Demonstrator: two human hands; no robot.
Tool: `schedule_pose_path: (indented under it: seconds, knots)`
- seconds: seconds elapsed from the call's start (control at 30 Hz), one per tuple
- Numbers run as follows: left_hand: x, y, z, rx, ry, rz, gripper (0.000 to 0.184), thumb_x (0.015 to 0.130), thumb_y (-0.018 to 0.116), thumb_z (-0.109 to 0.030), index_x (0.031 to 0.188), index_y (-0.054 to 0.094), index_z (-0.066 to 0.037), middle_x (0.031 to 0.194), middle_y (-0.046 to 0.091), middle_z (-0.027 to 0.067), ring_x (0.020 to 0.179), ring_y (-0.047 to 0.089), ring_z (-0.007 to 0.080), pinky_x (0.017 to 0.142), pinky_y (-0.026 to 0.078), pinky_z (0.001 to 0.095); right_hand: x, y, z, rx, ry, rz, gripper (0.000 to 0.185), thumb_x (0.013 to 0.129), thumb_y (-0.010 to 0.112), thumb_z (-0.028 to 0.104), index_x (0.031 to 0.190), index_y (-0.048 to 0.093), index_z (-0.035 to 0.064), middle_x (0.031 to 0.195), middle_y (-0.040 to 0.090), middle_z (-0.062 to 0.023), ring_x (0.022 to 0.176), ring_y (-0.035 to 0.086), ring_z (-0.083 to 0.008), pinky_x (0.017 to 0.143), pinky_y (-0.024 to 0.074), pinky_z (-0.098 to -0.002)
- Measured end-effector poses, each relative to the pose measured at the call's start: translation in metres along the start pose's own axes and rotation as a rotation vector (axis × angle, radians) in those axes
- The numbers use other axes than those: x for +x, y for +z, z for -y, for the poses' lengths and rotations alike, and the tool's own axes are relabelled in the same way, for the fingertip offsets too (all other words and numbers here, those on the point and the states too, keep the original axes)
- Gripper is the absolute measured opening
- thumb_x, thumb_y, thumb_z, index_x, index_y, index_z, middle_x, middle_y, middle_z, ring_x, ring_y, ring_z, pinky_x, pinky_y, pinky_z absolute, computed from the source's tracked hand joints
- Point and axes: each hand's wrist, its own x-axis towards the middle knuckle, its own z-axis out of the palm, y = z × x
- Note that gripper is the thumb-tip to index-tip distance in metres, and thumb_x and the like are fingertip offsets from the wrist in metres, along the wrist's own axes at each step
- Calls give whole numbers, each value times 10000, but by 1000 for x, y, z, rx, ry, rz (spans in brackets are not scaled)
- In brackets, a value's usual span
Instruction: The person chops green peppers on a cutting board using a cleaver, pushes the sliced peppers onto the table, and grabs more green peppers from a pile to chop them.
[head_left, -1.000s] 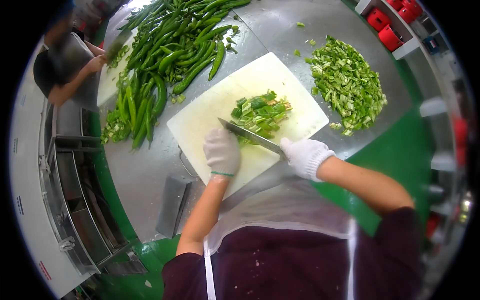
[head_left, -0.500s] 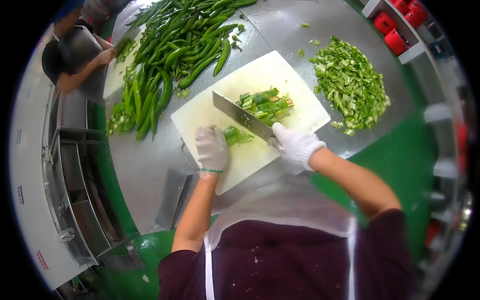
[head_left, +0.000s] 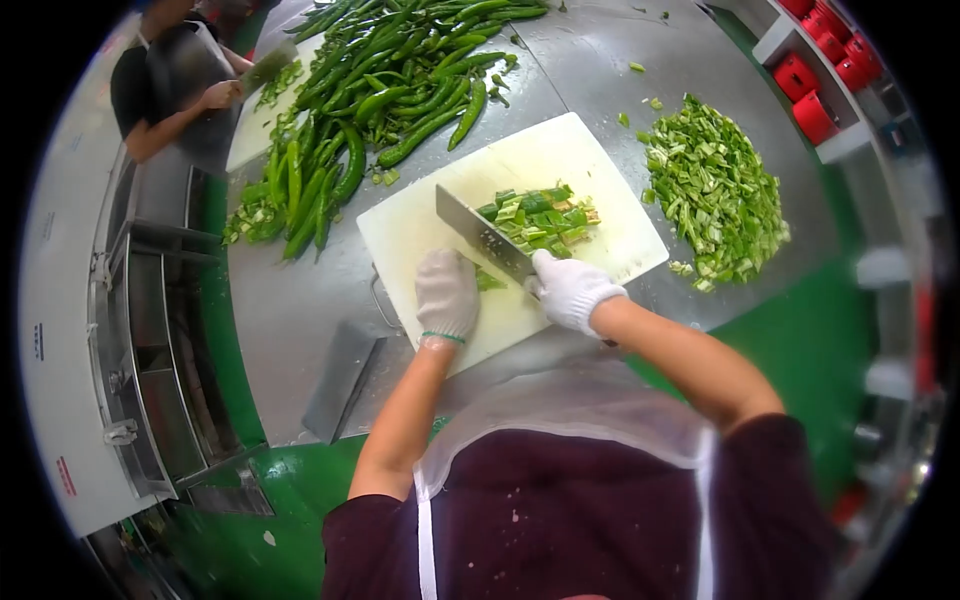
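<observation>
My right hand [head_left: 575,290], in a white glove, grips the handle of a broad cleaver [head_left: 485,235]. The blade slants up and left over the white cutting board [head_left: 405,235]. Right of the blade lies a small heap of cut green peppers [head_left: 550,220]. My left hand [head_left: 446,293], gloved with a green cuff line, is closed on the board left of the blade. Some green pepper pieces [head_left: 489,281] show beside its fingers; how much of them it covers is hidden.
Whole green peppers [head_left: 400,90] are piled beyond the board on the steel table [head_left: 290,320]. Chopped peppers [head_left: 715,190] are heaped at right. A grey block [head_left: 340,385] lies near the front edge. At upper left a co-worker [head_left: 170,90] holds a blade over another board [head_left: 250,130].
The cleaver has shifted from against my left hand to beside the cut heap, its blade now more upright. The view has shifted, so the table appears further right. The co-worker shows more fully.
</observation>
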Motion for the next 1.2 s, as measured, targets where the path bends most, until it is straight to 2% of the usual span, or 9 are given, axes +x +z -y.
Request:
schedule_pose_path:
  seconds: [0.13, 0.27, 0.47, 0.6, 0.73, 0.83, 0.97, 1.1, 1.2]
  knots:
    - [-4, -18, 2, -34, -463, -210, 207, 1007, 599, -199, 967, 605, 5, 911, 622, 227, 861, 622, 398, 813, 488, 491, -29, -22, 9, -59, -26, 31, 210, 967, 503, 150, 1127, 523, 14, 1028, 694, -273, 975, 666, -479, 841, 503, -543]
    - [-17, -11, 14, 133, -100, -161, 143, 950, 589, -136, 910, 603, 1, 913, 621, 221, 813, 624, 401, 723, 493, 553, -25, -13, 7, -141, -85, 133, 231, 958, 496, 132, 1146, 543, 5, 1038, 703, -272, 994, 679, -463, 864, 520, -530]
    - [-9, -14, -9, 250, -23, 61, 114, 901, 608, -116, 865, 597, -8, 908, 617, 222, 836, 599, 436, 733, 483, 541, 1, 0, 12, -93, -70, 177, 250, 971, 484, 132, 1158, 556, -19, 1092, 689, -291, 1051, 670, -452, 901, 521, -512]
    - [-21, -8, 14, 96, 21, -224, 98, 906, 602, -107, 895, 620, -12, 899, 622, 214, 832, 593, 429, 761, 480, 540, -4, 0, 3, -124, -118, 105, 260, 981, 490, 165, 1173, 548, 1, 1100, 683, -297, 1045, 667, -453, 888, 520, -516]
    - [-44, -30, 12, 252, -189, -348, 135, 914, 587, -121, 899, 656, -6, 918, 634, 207, 853, 613, 432, 784, 492, 532, -25, -20, 11, -180, -182, 152, 259, 977, 476, 154, 1179, 555, 13, 1062, 703, -274, 991, 686, -456, 853, 537, -521]
    - [-33, -25, -20, 210, -564, -16, 123, 892, 605, -126, 852, 642, -16, 925, 638, 195, 848, 633, 416, 768, 507, 529, -9, 9, 7, -342, -202, 152, 265, 970, 502, 159, 1175, 574, 8, 1058, 713, -261, 987, 699, -440, 845, 547, -521]
    - [-38, -19, -5, 327, -234, -32, 146, 916, 614, -161, 844, 640, -37, 909, 639, 169, 833, 647, 385, 733, 534, 485, -1, 3, 0, -261, -261, 110, 258, 966, 516, 148, 1157, 601, -4, 1049, 713, -271, 980, 705, -434, 829, 558, -510]
    - [-50, -17, 8, 183, -281, -324, 195, 931, 605, -186, 826, 637, -24, 888, 643, 202, 795, 664, 394, 712, 535, 496, -14, -8, 4, -172, -273, 81, 266, 966, 516, 153, 1165, 601, -2, 1051, 716, -260, 1004, 700, -429, 859, 550, -505]
    - [-41, -23, -12, 214, -542, -96, 180, 914, 614, -169, 809, 634, -23, 883, 647, 210, 780, 664, 407, 706, 536, 507, -16, -2, 16, -201, -238, 143, 275, 966, 517, 162, 1170, 603, -2, 1064, 711, -266, 1036, 690, -428, 884, 539, -499]
